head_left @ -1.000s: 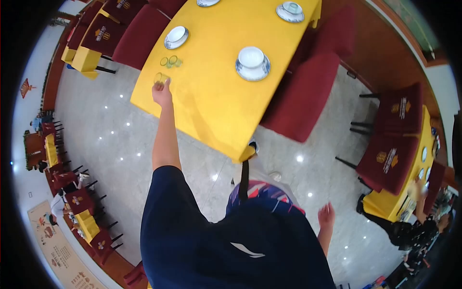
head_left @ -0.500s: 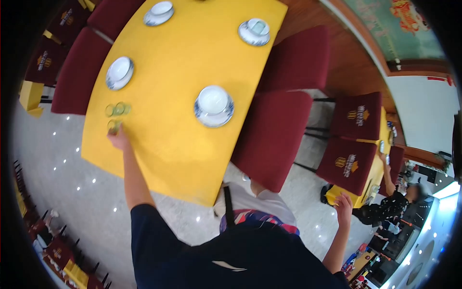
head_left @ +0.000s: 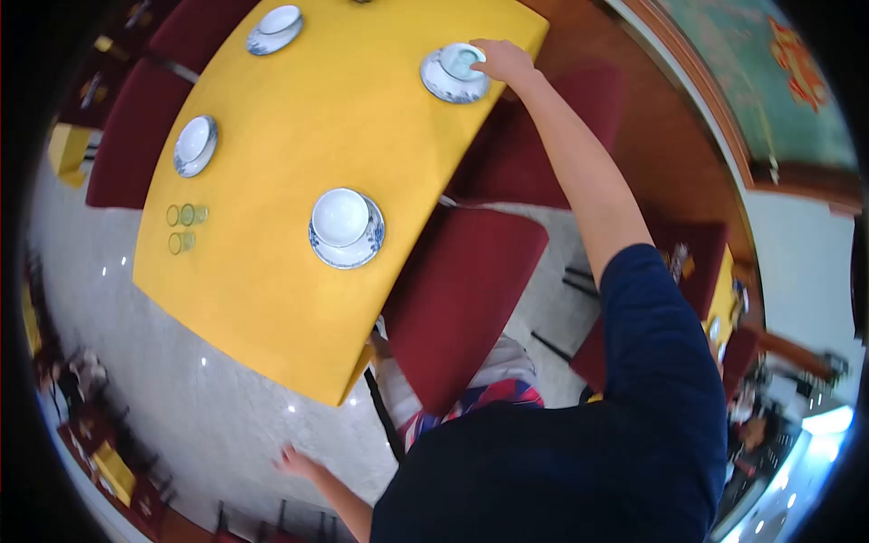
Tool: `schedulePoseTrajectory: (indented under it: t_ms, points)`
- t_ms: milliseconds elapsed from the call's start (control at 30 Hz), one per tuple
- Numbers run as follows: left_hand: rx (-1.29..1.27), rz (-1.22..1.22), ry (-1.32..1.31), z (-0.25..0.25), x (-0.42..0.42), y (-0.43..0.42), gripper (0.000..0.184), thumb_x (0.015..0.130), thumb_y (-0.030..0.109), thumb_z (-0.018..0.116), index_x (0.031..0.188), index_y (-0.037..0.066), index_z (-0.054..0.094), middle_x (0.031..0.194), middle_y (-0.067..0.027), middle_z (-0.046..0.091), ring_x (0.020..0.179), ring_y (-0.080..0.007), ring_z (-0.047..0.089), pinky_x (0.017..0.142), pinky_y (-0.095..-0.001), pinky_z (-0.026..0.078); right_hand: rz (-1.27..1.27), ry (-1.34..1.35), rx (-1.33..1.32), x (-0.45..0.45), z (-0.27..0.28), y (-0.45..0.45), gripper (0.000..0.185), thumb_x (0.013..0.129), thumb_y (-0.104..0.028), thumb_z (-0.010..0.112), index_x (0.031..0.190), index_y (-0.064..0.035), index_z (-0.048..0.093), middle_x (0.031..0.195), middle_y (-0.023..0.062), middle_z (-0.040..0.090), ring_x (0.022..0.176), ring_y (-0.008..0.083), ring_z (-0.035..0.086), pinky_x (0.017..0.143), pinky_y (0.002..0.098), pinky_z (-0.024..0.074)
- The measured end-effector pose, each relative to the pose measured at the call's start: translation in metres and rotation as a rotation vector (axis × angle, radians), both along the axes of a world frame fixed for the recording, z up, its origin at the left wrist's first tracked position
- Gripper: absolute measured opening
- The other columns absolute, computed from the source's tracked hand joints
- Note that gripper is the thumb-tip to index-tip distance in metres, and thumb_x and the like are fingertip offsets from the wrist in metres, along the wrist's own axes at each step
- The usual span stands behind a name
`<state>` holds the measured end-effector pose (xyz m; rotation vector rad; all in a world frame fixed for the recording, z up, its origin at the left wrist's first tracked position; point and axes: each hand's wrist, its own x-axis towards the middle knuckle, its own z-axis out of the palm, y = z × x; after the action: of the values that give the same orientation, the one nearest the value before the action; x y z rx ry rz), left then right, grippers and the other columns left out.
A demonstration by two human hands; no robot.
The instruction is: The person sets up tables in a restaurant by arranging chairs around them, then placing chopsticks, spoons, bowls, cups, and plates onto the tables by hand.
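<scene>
My right hand [head_left: 503, 61] reaches over the far right edge of the table [head_left: 272, 299], its fingers closed on the rim of a small clear glass [head_left: 465, 61]. That glass is in a white bowl on a blue-patterned plate [head_left: 453, 88]. Low at the left, away from the table, my left hand [head_left: 295, 462] hangs over the floor with its fingers apart and nothing in it. Several greenish glasses [head_left: 182, 242] stand together near the table's left edge. A larger white bowl [head_left: 340, 217] sits on its plate nearer to me.
Two more bowls on plates, one at the left [head_left: 193, 140] and one at the top [head_left: 279, 20], stand on the table. A dark red chair [head_left: 466, 290] is against the right side, with another behind it [head_left: 543, 149]. Other tables and chairs lie farther off.
My left hand has let go of the greenish glass and drawn back off the table. My right hand has moved up and forward to the glass in the far bowl and taken hold of it.
</scene>
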<state>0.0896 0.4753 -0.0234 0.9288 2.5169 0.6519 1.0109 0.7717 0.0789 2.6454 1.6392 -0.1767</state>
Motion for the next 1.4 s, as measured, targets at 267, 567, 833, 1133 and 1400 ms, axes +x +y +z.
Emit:
schedulePoseTrajectory:
  t_ms: [267,567,833,1133,1400]
  points:
    - [-0.310,0.930,0.324,0.187,0.129,-0.407,0.066,0.080,0.014,0.060,0.137,0.008,0.028,0.109,-0.0190,0.052,0.093,-0.0310,0.060,0.070,-0.0400,0.051,0.085,0.240,-0.105,0.050,-0.084,0.056,0.055,0.073,-0.036,0.072,0.123,-0.0147,0.060,0.118,0.0119,0.063,0.107,0.0284,0.061,0.092,0.0411,0.0491]
    - [0.007,1.242,-0.036,0.205,0.276,-0.367,0.067,0.082,0.019,0.058,0.138,0.007,0.023,0.114,-0.0203,0.053,0.091,-0.0331,0.061,0.067,-0.0439,0.048,-0.228,1.295,0.621,-0.007,0.019,-0.011,0.041,0.086,-0.023,0.071,0.114,0.0024,0.054,0.086,0.0118,0.064,0.074,0.0200,0.068,0.061,0.0242,0.0508]
    - [-0.220,1.315,-0.266,0.077,0.242,-0.524,0.047,0.085,0.026,0.055,0.122,0.002,0.039,0.107,-0.0194,0.062,0.086,-0.0309,0.065,0.070,-0.0435,0.050,-0.208,2.870,0.348,-0.253,0.000,-0.094,0.041,0.097,-0.034,0.052,0.124,-0.0028,0.049,0.119,0.0165,0.059,0.102,0.0208,0.060,0.077,0.0318,0.0499]
    - [-0.197,0.518,-0.476,0.011,-0.015,-0.513,0.040,0.088,0.027,0.052,0.118,0.002,0.044,0.102,-0.0175,0.065,0.086,-0.0281,0.065,0.071,-0.0422,0.051,0.026,2.565,0.410,-0.538,0.060,-0.206,0.037,0.095,-0.021,0.056,0.127,-0.0050,0.049,0.133,0.0137,0.052,0.118,0.0228,0.053,0.089,0.0322,0.0464]
    - [0.083,0.722,-0.912,0.001,-0.149,-0.444,0.034,0.092,0.029,0.047,0.115,0.004,0.050,0.098,-0.0147,0.067,0.086,-0.0235,0.066,0.073,-0.0398,0.051,-0.259,2.368,0.339,-0.628,0.061,-0.266,0.034,0.086,-0.024,0.064,0.115,-0.0085,0.053,0.117,0.0073,0.062,0.110,0.0185,0.057,0.081,0.0281,0.0436]
